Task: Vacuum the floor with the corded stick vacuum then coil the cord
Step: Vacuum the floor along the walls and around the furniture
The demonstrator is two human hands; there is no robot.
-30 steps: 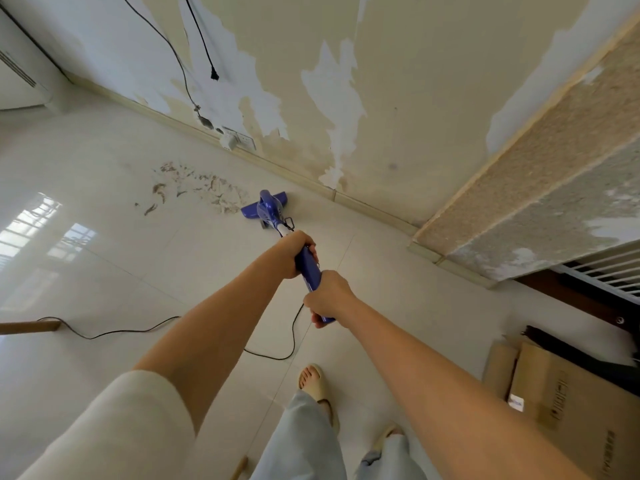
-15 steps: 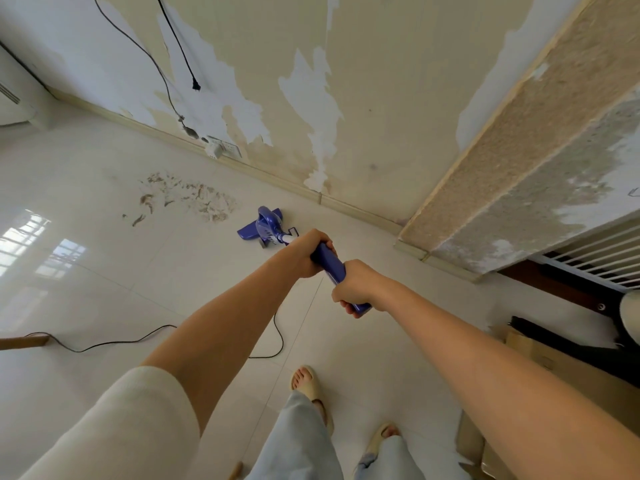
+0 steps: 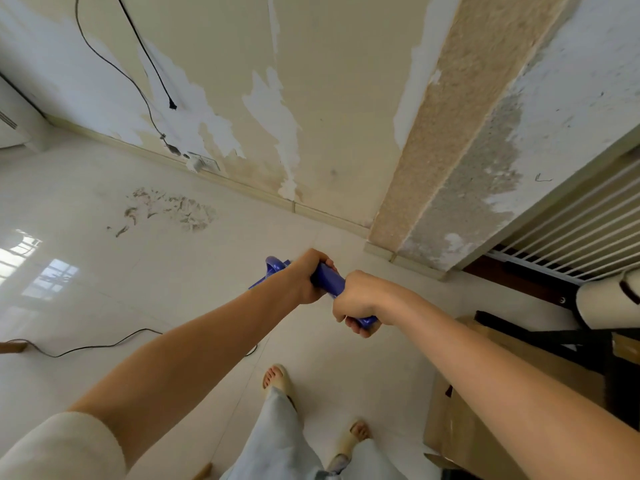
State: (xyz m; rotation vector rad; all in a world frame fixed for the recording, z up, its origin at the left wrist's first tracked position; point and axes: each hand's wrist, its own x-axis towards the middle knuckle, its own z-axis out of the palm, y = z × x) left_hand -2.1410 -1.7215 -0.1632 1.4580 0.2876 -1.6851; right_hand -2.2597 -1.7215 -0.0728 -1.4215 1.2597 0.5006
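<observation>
A home room under renovation: peeling wall [image 3: 329,81], glossy tiled floor [image 3: 86,289], cardboard boxes [image 3: 485,427].

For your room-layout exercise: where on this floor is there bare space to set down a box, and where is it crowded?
Free: the tiled floor between the debris patch and the black cord; also the strip along the baseboard ahead of the vacuum handle. Crowded: the right corner, with cardboard boxes beside the white railing.

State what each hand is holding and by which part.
Both hands grip the blue stick vacuum by its handle: the left hand further down, the right hand at the handle's upper end.
</observation>
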